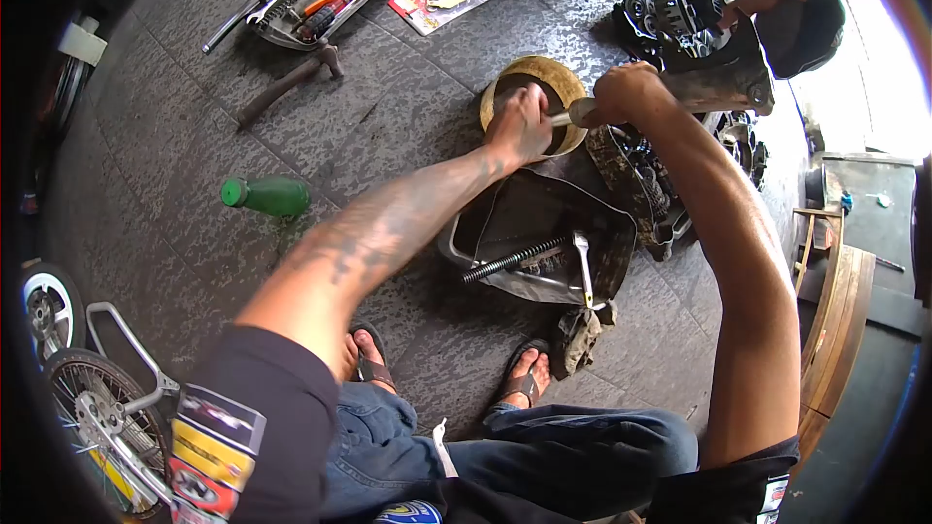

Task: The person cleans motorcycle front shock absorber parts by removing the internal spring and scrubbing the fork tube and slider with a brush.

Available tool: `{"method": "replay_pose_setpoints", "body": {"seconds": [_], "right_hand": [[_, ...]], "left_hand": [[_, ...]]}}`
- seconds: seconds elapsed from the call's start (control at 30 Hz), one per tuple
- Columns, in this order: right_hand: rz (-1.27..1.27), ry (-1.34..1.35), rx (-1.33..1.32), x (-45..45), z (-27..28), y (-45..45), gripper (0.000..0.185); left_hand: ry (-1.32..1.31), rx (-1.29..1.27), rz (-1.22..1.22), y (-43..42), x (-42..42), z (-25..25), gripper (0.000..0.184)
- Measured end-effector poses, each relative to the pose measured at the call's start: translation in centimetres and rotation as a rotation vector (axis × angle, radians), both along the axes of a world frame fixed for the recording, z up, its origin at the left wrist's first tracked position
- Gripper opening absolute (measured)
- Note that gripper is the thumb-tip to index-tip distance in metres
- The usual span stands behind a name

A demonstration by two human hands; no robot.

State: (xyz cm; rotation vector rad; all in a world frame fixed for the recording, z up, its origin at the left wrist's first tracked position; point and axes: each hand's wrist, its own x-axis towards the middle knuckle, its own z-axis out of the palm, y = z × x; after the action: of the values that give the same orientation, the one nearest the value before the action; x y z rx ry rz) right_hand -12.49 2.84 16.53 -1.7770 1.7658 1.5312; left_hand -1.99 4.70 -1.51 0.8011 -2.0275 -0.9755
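My right hand [629, 95] is wrapped round a dirty grey metal tube, which looks like a motorcycle fork leg [718, 89], held roughly level. A hole shows at its broad right end. My left hand [522, 126], slightly blurred, is closed on the thinner left end of the fork leg, over a round yellowish basin [492, 87] with a dark inside. Just nearer to me, a dark tray-like container [621, 223] bears a long coil spring [515, 260] and a wrench [583, 267]. A crumpled rag [580, 340] lies at its near edge.
A green bottle [277, 196] lies on the tiled floor at left, with a hammer [291, 87] beyond. Farther off are a tool tray [379, 0] and a red package [417, 15]. Engine parts [670, 19] and another person [811, 24] are at upper right; wheels [102, 408] stand lower left.
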Motion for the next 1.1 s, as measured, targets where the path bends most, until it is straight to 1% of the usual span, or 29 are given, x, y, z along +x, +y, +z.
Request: {"method": "replay_pose_setpoints", "body": {"seconds": [0.03,0.07,0.1,0.13,0.17,0.2,0.23,0.27,0.3,0.33,0.37,0.4,0.43,0.5,0.53,0.63,0.7,0.73,0.83,0.9,0.93,0.97,1.0,1.03,1.07,1.1], "right_hand": [[-0.005,-0.011,0.018,-0.1,0.1,-0.1,0.07],[-0.002,-0.015,0.016,-0.4,0.1,-0.1,0.07],[-0.028,-0.012,-0.035,-0.6,0.0,0.1,0.07],[-0.052,-0.008,-0.083,-0.5,0.0,0.5,0.07],[-0.073,-0.021,-0.116,-0.3,0.6,1.2,0.068],[-0.035,-0.05,-0.119,-0.9,0.2,2.0,0.068],[0.007,-0.073,-0.133,-1.7,0.0,2.3,0.068],[-0.011,-0.105,-0.144,-1.9,0.5,2.3,0.067],[-0.035,-0.145,-0.126,-1.9,0.6,3.0,0.065],[-0.021,-0.195,-0.153,-2.3,0.5,3.6,0.061],[0.005,-0.182,-0.138,-2.5,0.4,3.8,0.061],[0.002,-0.203,-0.195,-2.9,0.1,4.3,0.057],[-0.004,-0.231,-0.257,-3.0,0.1,4.7,0.053],[0.019,-0.246,-0.268,-2.7,1.0,4.9,0.052],[0.02,-0.235,-0.275,-2.3,1.8,5.1,0.052],[0.045,-0.221,-0.254,-2.4,1.9,5.5,0.05],[0.091,-0.222,-0.312,-2.4,1.8,5.8,0.049],[0.094,-0.215,-0.305,-2.6,1.6,5.8,0.049],[0.12,-0.21,-0.312,-3.0,1.2,6.1,0.05],[0.078,-0.231,-0.33,-2.1,1.2,6.3,0.046],[0.024,-0.227,-0.314,-2.3,0.8,6.2,0.047],[0.023,-0.226,-0.31,-2.3,0.8,6.3,0.047],[-0.009,-0.242,-0.331,-2.4,0.9,6.2,0.047],[-0.041,-0.256,-0.35,-2.5,1.1,6.2,0.048],[-0.108,-0.276,-0.325,-2.8,1.3,5.9,0.052],[-0.179,-0.295,-0.3,-3.1,1.4,5.5,0.057]], "left_hand": [[-0.252,0.127,0.193,-1.2,-2.7,-2.6,0.02],[-0.936,-0.144,-0.017,-1.9,-3.3,-1.6,0.028],[-1.409,-0.576,-0.345,-2.6,-3.8,-0.4,0.038],[-1.412,-0.572,-0.336,-1.5,-4.4,-1.2,0.038],[-1.026,-0.14,-0.113,0.6,-5.6,-2.9,0.039],[-0.6,0.265,0.095,3.1,-6.6,-4.3,0.041],[-0.287,0.437,0.09,3.5,-6.9,-4.5,0.041],[0.034,0.592,0.072,3.9,-7.1,-4.5,0.042],[0.19,0.566,-0.145,5.0,-6.6,-5.1,0.041],[0.132,0.475,0.03,4.2,-8.4,-4.7,0.044],[0.065,0.398,0.208,3.5,-10.1,-4.2,0.054],[0.374,1.22,0.464,1.2,-10.2,-3.0,0.049],[0.7,2.035,0.692,-0.1,-10.8,-3.0,0.044],[1.011,1.918,0.873,-0.7,-12.6,-2.2,0.063],[1.13,1.98,0.836,-1.1,-12.8,-2.4,0.063],[1.474,2.159,0.702,-1.3,-14.3,-5.7,0.064],[1.597,2.22,0.652,-0.7,-15.2,-7.0,0.066],[1.616,2.137,0.643,-0.4,-15.1,-6.1,0.066],[1.701,2.136,0.595,0.0,-14.2,-5.1,0.066],[1.734,2.117,0.46,0.0,-13.2,-4.8,0.067],[1.685,2.102,0.419,0.2,-12.3,-3.6,0.066],[1.684,2.106,0.422,0.2,-11.9,-2.4,0.066],[1.666,2.046,0.482,-0.2,-11.5,-1.2,0.066],[1.647,1.99,0.543,-0.5,-11.8,-1.0,0.065],[1.72,1.975,0.468,-0.5,-12.0,-0.9,0.064],[1.712,1.985,0.468,-0.2,-11.6,0.2,0.064]]}}
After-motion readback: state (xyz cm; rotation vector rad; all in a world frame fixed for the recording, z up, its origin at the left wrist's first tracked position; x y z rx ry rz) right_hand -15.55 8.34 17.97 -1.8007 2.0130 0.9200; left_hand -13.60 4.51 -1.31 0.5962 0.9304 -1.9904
